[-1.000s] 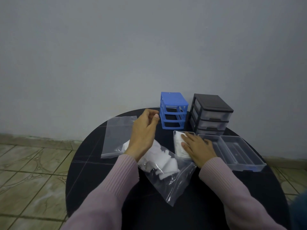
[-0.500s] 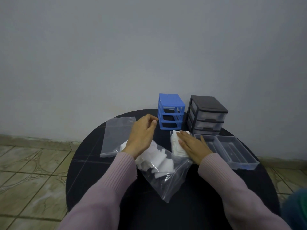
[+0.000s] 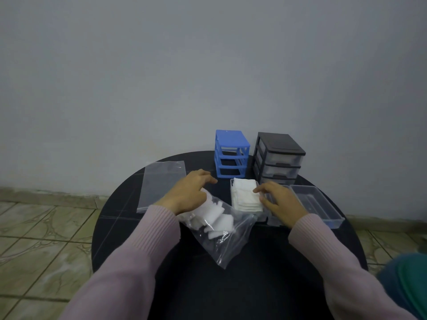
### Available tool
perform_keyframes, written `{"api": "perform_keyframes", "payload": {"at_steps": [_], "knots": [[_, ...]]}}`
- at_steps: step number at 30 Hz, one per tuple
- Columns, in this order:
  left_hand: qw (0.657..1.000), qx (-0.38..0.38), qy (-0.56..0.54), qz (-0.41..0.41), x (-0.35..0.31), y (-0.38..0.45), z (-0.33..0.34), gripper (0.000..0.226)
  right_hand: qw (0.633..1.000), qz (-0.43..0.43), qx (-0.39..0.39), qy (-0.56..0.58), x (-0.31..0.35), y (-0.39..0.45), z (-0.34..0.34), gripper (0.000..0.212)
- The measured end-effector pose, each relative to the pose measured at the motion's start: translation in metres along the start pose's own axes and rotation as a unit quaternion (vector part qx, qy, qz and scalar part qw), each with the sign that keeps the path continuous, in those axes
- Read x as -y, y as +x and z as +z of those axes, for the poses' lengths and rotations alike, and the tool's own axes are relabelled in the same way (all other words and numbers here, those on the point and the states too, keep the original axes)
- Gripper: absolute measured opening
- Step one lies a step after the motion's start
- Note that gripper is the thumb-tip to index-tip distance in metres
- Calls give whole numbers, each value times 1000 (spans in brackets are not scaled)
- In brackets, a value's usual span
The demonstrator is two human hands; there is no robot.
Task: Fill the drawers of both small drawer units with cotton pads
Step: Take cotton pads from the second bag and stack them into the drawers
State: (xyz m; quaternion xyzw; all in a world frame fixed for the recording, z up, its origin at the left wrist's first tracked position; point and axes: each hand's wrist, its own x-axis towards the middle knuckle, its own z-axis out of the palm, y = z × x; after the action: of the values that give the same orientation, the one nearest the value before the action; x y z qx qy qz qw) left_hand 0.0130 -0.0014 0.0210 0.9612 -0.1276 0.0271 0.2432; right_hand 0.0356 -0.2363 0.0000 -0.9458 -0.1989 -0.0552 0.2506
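Left hand [image 3: 188, 192] rests with loosely curled fingers on the bag [image 3: 219, 229] of cotton pads [image 3: 213, 217]; right hand [image 3: 280, 204], fingers spread, touches the filled drawer [image 3: 246, 196]. Risk: overfilled pads snagging in the blue unit [image 3: 231, 155].

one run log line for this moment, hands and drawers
left hand: rests on clear plastic bag of white cotton pads | right hand: touches pad-filled clear drawer | blue drawer unit: slots empty

Cotton pads [image 3: 246, 195] in clear drawer [image 3: 233, 191]
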Motion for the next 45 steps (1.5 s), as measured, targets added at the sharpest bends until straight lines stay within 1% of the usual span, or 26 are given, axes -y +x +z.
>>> {"api": "perform_keyframes", "payload": {"at_steps": [2, 3, 4, 6, 10, 12, 15, 17, 21, 23, 25, 28, 29, 32, 34, 37, 39, 42, 45], "knots": [[994, 70, 87, -17, 2, -5, -2, 73, 1000, -7, -9, 10, 4, -7, -4, 16], [984, 108, 142, -24, 3, -7, -1, 79, 1000, -7, -4, 19, 7, -12, -6, 18], [972, 142, 186, -33, 4, -9, -1, 86, 1000, -3, 9, 28, 11, -17, -8, 19], [956, 184, 223, -53, 5, -13, 2, 98, 998, -1, 50, 47, 18, -28, -11, 22], [951, 193, 233, -63, 4, -19, 8, 111, 992, -2, 114, 60, 29, -45, -7, 20], [954, 191, 224, -62, 4, -21, 9, 119, 990, 3, 120, 70, 32, -49, 0, 14], [962, 163, 215, -52, 8, -25, 7, 125, 983, 22, 123, 131, 35, -52, 7, 17], [968, 132, 209, -41, 11, -27, 6, 118, 977, 43, 113, 174, 36, -52, 11, 21], [980, 58, 191, -27, 14, -31, 3, 99, 964, 72, 74, 244, 36, -54, 19, 43], [983, 24, 180, -18, 14, -34, 1, 87, 957, 63, 48, 281, 37, -56, 21, 47], [984, -19, 179, -3, 13, -37, -2, 73, 955, 41, 17, 292, 40, -55, 18, 47], [980, -67, 188, 15, 13, -40, -4, 59, 949, 13, 9, 316, 40, -51, 15, 51], [982, -76, 172, 21, 14, -40, -4, 55, 949, 9, 9, 315, 40, -50, 14, 52], [993, -95, 36, 63, 15, -39, -2, 42, 958, -7, 1, 285, 43, -48, 11, 50], [990, -110, -15, 83, 13, -37, -1, 44, 961, -17, -4, 277, 48, -48, 12, 48], [986, -138, -60, 64, 6, -37, -2, 46, 957, -14, -16, 290, 52, -48, 15, 48], [985, -156, -51, 58, 6, -37, -1, 45, 953, -7, -20, 302, 54, -48, 16, 46], [984, -164, -40, 63, 6, -39, -1, 25, 948, 10, -27, 316, 57, -45, 16, 46], [982, -180, 32, 52, 7, -37, -1, 7, 951, 24, -8, 309, 59, -40, 13, 44]]}}
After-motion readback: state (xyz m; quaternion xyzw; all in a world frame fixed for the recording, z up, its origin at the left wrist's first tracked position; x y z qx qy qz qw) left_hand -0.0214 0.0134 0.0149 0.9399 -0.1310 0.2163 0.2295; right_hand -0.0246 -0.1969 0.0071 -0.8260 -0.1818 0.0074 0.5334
